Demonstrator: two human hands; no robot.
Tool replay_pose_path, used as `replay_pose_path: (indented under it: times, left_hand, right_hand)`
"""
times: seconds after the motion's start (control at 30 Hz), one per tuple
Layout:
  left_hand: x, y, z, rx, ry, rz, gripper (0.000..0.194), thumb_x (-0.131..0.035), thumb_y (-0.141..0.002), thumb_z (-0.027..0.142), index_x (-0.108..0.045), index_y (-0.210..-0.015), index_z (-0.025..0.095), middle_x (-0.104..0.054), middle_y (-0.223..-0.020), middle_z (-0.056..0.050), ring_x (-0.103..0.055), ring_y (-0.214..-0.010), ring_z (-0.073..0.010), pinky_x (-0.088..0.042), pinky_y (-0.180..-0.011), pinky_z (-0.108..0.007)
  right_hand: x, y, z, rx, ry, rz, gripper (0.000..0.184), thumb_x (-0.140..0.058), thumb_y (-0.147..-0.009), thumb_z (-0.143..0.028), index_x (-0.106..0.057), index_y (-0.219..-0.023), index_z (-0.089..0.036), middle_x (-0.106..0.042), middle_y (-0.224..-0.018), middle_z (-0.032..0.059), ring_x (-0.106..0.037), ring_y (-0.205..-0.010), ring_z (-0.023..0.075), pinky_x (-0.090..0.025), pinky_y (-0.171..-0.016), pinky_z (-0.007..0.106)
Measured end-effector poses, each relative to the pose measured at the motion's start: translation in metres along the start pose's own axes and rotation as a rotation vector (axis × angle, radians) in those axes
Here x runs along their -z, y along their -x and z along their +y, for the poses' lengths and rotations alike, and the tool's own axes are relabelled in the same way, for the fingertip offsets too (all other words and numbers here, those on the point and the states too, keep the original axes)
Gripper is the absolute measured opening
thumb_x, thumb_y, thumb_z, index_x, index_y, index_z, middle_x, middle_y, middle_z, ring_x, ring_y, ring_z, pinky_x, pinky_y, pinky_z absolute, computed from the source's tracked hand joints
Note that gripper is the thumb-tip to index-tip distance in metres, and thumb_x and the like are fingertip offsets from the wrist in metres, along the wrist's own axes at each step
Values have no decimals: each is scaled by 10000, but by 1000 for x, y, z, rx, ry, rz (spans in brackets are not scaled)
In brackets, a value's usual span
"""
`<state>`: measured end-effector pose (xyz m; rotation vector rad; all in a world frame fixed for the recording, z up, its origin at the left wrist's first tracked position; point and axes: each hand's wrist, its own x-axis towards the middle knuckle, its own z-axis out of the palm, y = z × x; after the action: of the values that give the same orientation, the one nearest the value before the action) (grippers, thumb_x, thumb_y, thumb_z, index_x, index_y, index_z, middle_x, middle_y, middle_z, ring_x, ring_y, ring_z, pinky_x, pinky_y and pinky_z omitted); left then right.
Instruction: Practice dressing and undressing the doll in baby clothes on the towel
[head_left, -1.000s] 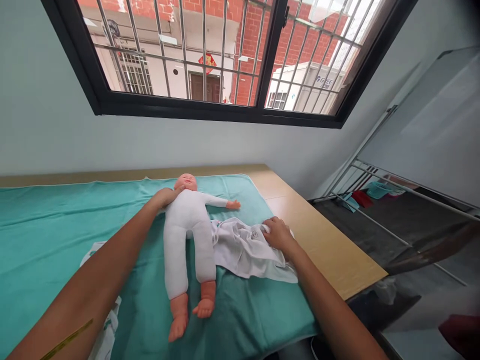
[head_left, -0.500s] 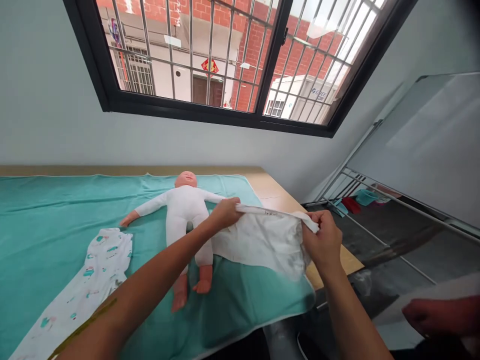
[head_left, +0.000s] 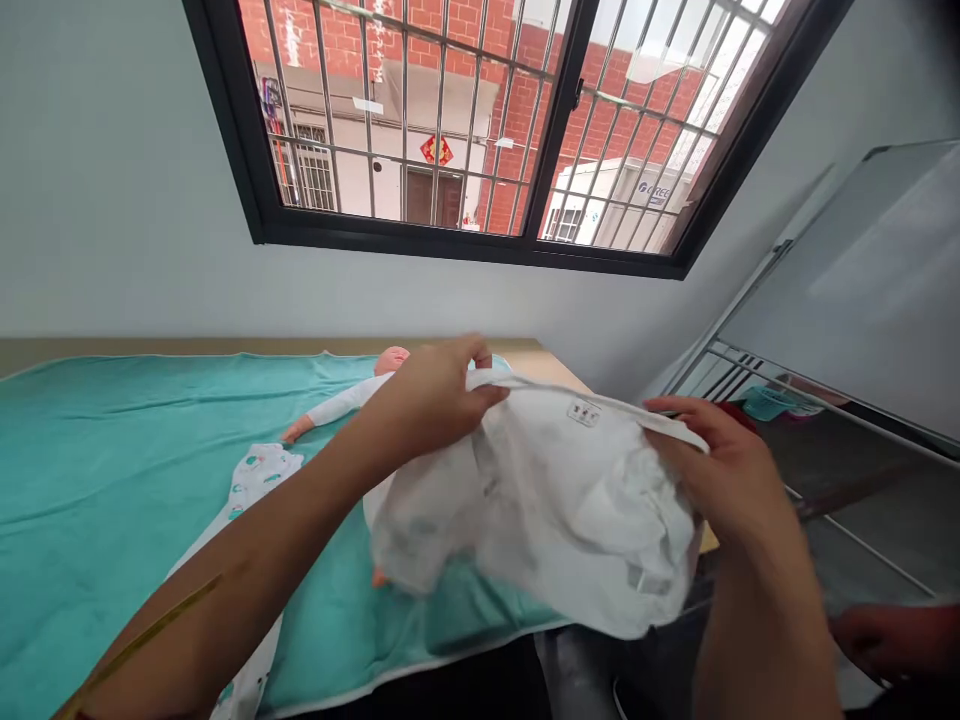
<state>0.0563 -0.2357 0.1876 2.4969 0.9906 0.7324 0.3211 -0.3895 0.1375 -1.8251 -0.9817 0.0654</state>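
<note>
A white baby garment (head_left: 555,480) is stretched by its top edge between my two hands, raised above the table, with a small printed label near that edge. My left hand (head_left: 450,395) pinches the edge on the left side. My right hand (head_left: 720,465) grips the other end of it. Behind the cloth lies a baby doll (head_left: 341,402) in a white body suit; its head top, one arm and a bit of a foot show, while the rest is hidden. Left of it, partly under my left forearm, is a white printed baby garment (head_left: 262,475).
A green sheet (head_left: 150,440) covers the table, whose wooden edge (head_left: 559,368) shows at the far right. A barred window (head_left: 465,130) is in the wall ahead. A white board on a metal frame (head_left: 885,300) stands on the right.
My left hand has left the doll's shoulder and taken hold of the white garment. Both hands have lifted it off the sheet and brought it up in front of the doll.
</note>
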Motion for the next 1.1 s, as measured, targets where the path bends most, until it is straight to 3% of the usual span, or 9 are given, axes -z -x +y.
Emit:
replay_pose_path:
  times: [0.17, 0.33, 0.43, 0.5, 0.63, 0.77, 0.9, 1.0, 1.1]
  left_hand:
    - [-101, -32, -28, 167, -268, -195, 313, -510, -887, 168, -556, -1188, 98, -666, -1051, -183, -652, -986, -320, -486, -806, -398]
    - [-190, -25, -21, 116, -162, -275, 390, -514, -843, 56, -562, -1230, 81, -680, -1079, -188, -665, -1014, -282, -503, -848, -355]
    - [-197, -21, -29, 55, -52, -287, 572, -578, -837, 114, -456, -1396, 145, -695, -1116, -115, -660, -1021, -206, -490, -893, -280]
    - [-191, -22, -46, 59, -23, -240, 564, -514, -891, 152, -408, -1445, 142, -662, -1213, -133, -633, -1081, -203, -469, -947, -295]
    - [-189, -16, -68, 119, -79, -268, 431, -616, -855, 394, -649, -1155, 87, -669, -1142, -212, -619, -1092, -338, -474, -936, -440]
    - [-200, -6, -54, 136, -34, -323, 221, -614, -839, 310, -680, -1008, 184, -715, -1044, -103, -658, -1027, -268, -505, -879, -356]
    - [-152, 21, -29, -81, 269, -28, 205, -556, -869, 244, -592, -1068, 209, -693, -1091, -70, -642, -985, -196, -504, -828, -289]
    - [-67, 65, -21, -100, 349, 182, 106, -576, -859, 222, -557, -963, 217, -679, -929, -57, -623, -854, -177, -494, -720, -278]
    - [13, 109, -52, 35, 215, 362, 45, -535, -884, 202, -544, -926, 216, -650, -899, -17, -592, -800, -148, -468, -742, -279]
  right_hand:
    - [-65, -24, 48, -70, 714, -239, 294, -608, -768, -398, -717, -888, -153, -690, -943, 134, -630, -864, 249, -413, -659, 285]
    - [-134, 2, 73, -114, 433, -371, 305, -627, -752, -366, -683, -927, -123, -675, -889, 137, -627, -825, 224, -451, -682, 290]
    - [-131, 11, 77, -161, -162, -526, 399, -571, -799, -381, -650, -1115, -151, -673, -927, 95, -622, -744, 178, -486, -657, 294]
    - [-119, 8, 94, -195, -334, -518, 535, -601, -776, -422, -593, -1247, -168, -664, -1027, 97, -629, -774, 181, -505, -666, 309]
    - [-122, 2, 139, -77, 189, -356, 463, -679, -637, -341, -698, -1066, -168, -650, -1138, 126, -603, -993, 258, -479, -827, 363]
    - [-147, 18, 138, 127, 385, -385, 254, -588, -702, -393, -685, -834, -199, -694, -892, 89, -617, -894, 266, -463, -745, 349]
    - [-130, 52, 63, 111, 120, -270, 277, -588, -723, -405, -657, -949, -260, -662, -759, 32, -599, -675, 223, -444, -567, 308]
    - [-122, 81, -24, 115, -103, -257, 289, -663, -710, -355, -670, -985, -266, -659, -766, 35, -582, -644, 205, -422, -495, 274]
    - [-164, 106, -100, 299, -422, -369, 374, -691, -692, -345, -648, -1042, -221, -678, -914, 37, -612, -763, 202, -472, -594, 270]
